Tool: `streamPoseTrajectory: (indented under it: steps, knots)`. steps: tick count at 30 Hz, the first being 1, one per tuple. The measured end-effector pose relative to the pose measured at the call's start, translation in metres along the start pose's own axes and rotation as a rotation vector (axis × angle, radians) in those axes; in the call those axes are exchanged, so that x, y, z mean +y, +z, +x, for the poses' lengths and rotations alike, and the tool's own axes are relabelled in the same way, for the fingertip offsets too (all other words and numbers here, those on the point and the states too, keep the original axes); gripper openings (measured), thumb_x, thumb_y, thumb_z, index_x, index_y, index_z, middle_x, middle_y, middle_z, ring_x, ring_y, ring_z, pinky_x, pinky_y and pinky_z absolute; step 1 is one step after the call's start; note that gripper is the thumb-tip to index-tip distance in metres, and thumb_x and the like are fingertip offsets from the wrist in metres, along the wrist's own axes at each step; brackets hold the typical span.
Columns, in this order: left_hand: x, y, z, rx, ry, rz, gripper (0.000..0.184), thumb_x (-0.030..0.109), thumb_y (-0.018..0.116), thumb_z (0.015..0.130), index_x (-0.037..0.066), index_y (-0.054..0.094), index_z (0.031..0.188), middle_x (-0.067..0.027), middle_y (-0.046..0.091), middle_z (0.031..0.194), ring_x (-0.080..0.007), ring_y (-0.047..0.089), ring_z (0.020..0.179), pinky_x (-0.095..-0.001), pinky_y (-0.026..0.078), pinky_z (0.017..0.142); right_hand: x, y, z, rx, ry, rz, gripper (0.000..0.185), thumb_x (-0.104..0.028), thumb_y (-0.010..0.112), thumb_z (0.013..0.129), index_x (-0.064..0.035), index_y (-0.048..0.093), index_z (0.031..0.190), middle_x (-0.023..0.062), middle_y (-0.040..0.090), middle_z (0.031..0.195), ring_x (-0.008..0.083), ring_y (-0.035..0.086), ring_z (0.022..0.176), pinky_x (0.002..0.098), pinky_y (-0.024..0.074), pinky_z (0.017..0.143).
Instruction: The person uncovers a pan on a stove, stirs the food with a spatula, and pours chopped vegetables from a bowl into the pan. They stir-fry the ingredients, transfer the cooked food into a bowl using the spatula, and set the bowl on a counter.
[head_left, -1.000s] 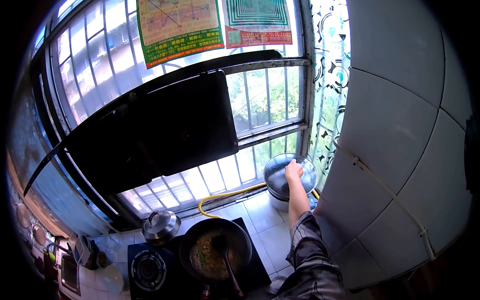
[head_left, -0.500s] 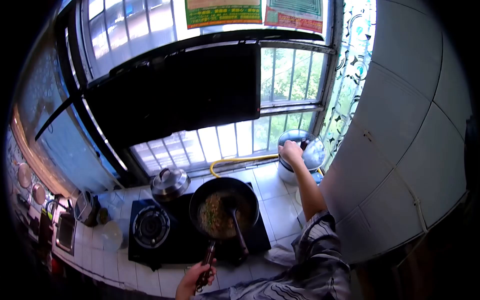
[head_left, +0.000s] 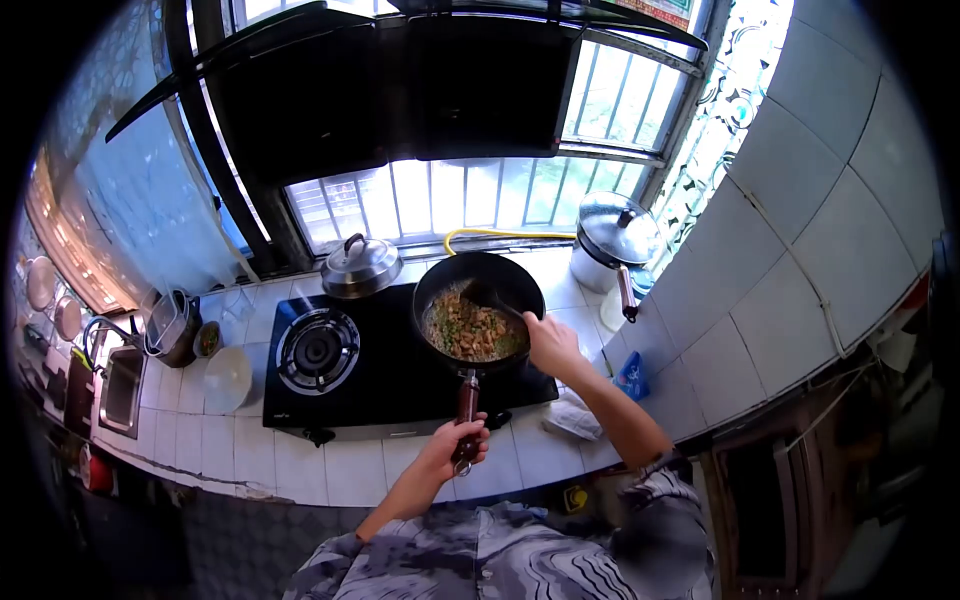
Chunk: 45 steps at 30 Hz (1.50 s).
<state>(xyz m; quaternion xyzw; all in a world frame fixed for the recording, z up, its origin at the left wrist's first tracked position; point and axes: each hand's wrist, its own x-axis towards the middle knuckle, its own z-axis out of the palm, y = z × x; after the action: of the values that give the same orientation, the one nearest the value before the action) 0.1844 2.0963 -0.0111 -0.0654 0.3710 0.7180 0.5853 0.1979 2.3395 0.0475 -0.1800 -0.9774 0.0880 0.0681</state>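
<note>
White tiles cover the counter [head_left: 345, 470] that spreads around the wok [head_left: 485, 268], with a barred window [head_left: 460, 195] behind it and a dark hood [head_left: 480, 90] above and beyond. Under the wok lies the black stove [head_left: 385, 350]; its other burner [head_left: 318, 350] is to the wok's left. Beyond the wok, to its right, stands a lidded pot [head_left: 590, 265]; a metal lid [head_left: 360, 270] rests behind it to the left.

On the wok's near side, the left hand [head_left: 455, 447] is clasped around the wok handle [head_left: 467, 400]. At its right rim, apart from the left, the right hand [head_left: 553, 345] looks closed around the spatula [head_left: 485, 293], which dips into chopped food [head_left: 465, 330] in the wok. Stirring seems the step in hand; the next stroke calls for a steady left grip while the right works the spatula, keeping food inside the rim.

Half a second ago the right hand was over at the pot and the spatula leaned unheld in the wok; the left already gripped the wok handle.
</note>
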Motion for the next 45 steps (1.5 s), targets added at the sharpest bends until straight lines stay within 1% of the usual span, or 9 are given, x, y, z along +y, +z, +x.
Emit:
streamPoseTrajectory:
  steps: [2, 8, 15, 21, 25, 31, 36, 42, 45]
  knots:
    - [-0.003, 0.001, -0.003, -0.004, 0.013, 0.015, 0.03, 0.012, 0.057, 0.082, 0.006, 0.045, 0.11, -0.007, 0.055, 0.077, -0.0166, 0.055, 0.059, -0.0282, 0.047, 0.047, -0.008, -0.004, 0.017, -0.078, 0.055, 0.085, 0.032, -0.014, 0.055, 0.075, -0.0102, 0.056, 0.106, 0.0177, 0.061, 0.087, 0.0339, 0.059, 0.085, 0.0417, 0.0466, 0.071]
    - [-0.007, -0.007, 0.004, -0.094, 0.005, -0.08, 0.028, 0.011, 0.057, 0.082, 0.006, 0.045, 0.107, -0.0062, 0.053, 0.074, -0.015, 0.052, 0.056, -0.0247, 0.044, 0.043, -0.034, -0.058, 0.001, -0.281, -0.105, -0.033, 0.031, -0.017, 0.055, 0.076, -0.0184, 0.063, 0.105, 0.0126, 0.063, 0.086, 0.0288, 0.06, 0.082, 0.0386, 0.0476, 0.07]
    - [-0.005, 0.001, 0.001, -0.043, 0.004, -0.07, 0.024, 0.014, 0.059, 0.081, 0.006, 0.048, 0.101, -0.006, 0.053, 0.073, -0.0147, 0.053, 0.055, -0.0245, 0.044, 0.043, -0.045, -0.134, -0.015, -0.164, -0.243, -0.505, 0.014, -0.011, 0.053, 0.071, -0.0071, 0.066, 0.073, 0.0128, 0.065, 0.077, 0.0281, 0.064, 0.075, 0.037, 0.0501, 0.065]
    - [-0.008, 0.007, -0.012, 0.048, -0.025, -0.035, 0.023, 0.014, 0.06, 0.08, 0.006, 0.049, 0.099, -0.0062, 0.053, 0.073, -0.0145, 0.055, 0.057, -0.0239, 0.044, 0.043, -0.085, -0.187, 0.003, -0.409, -0.095, -0.649, 0.016, -0.014, 0.057, 0.071, -0.01, 0.068, 0.081, 0.0096, 0.066, 0.084, 0.0231, 0.063, 0.081, 0.034, 0.0494, 0.066]
    - [-0.012, -0.002, -0.007, -0.071, -0.02, -0.116, 0.024, 0.012, 0.06, 0.08, 0.007, 0.048, 0.1, -0.0069, 0.053, 0.073, -0.0138, 0.051, 0.053, -0.0231, 0.041, 0.041, -0.087, -0.147, 0.023, -0.445, -0.122, -0.698, 0.019, -0.014, 0.056, 0.072, -0.0098, 0.068, 0.087, 0.0075, 0.066, 0.091, 0.0224, 0.063, 0.087, 0.0335, 0.0486, 0.073]
    - [-0.012, -0.001, -0.009, -0.103, -0.009, -0.132, 0.023, 0.012, 0.06, 0.08, 0.007, 0.048, 0.099, -0.0072, 0.053, 0.073, -0.0131, 0.049, 0.052, -0.0228, 0.039, 0.04, -0.065, -0.083, 0.027, -0.243, -0.095, -0.527, 0.016, -0.012, 0.054, 0.075, -0.0076, 0.067, 0.083, 0.0114, 0.066, 0.088, 0.0258, 0.063, 0.087, 0.0347, 0.0496, 0.074]
    - [-0.012, -0.002, -0.006, -0.093, -0.007, -0.121, 0.023, 0.013, 0.06, 0.08, 0.007, 0.048, 0.098, -0.0068, 0.053, 0.073, -0.0133, 0.049, 0.052, -0.0229, 0.039, 0.04, -0.059, -0.105, 0.03, -0.168, 0.04, -0.511, 0.018, -0.013, 0.052, 0.077, -0.0075, 0.067, 0.087, 0.0116, 0.065, 0.09, 0.0255, 0.063, 0.087, 0.0338, 0.0494, 0.074]
    - [-0.011, -0.003, -0.007, -0.079, -0.006, -0.092, 0.022, 0.014, 0.06, 0.08, 0.007, 0.048, 0.097, -0.007, 0.054, 0.071, -0.0138, 0.05, 0.051, -0.0228, 0.039, 0.039, -0.035, -0.091, 0.052, -0.561, 0.391, -0.156, 0.024, -0.023, 0.054, 0.081, -0.0031, 0.065, 0.089, 0.011, 0.064, 0.093, 0.0243, 0.061, 0.091, 0.033, 0.0487, 0.076]
    - [-0.012, -0.001, -0.007, -0.063, -0.005, -0.094, 0.021, 0.015, 0.06, 0.081, 0.006, 0.048, 0.096, -0.0072, 0.054, 0.071, -0.0134, 0.05, 0.05, -0.0227, 0.039, 0.039, -0.023, -0.066, 0.052, -0.22, 0.224, -0.136, 0.034, -0.037, 0.062, 0.076, -0.0049, 0.066, 0.088, 0.013, 0.065, 0.087, 0.0271, 0.061, 0.09, 0.0355, 0.0479, 0.076]
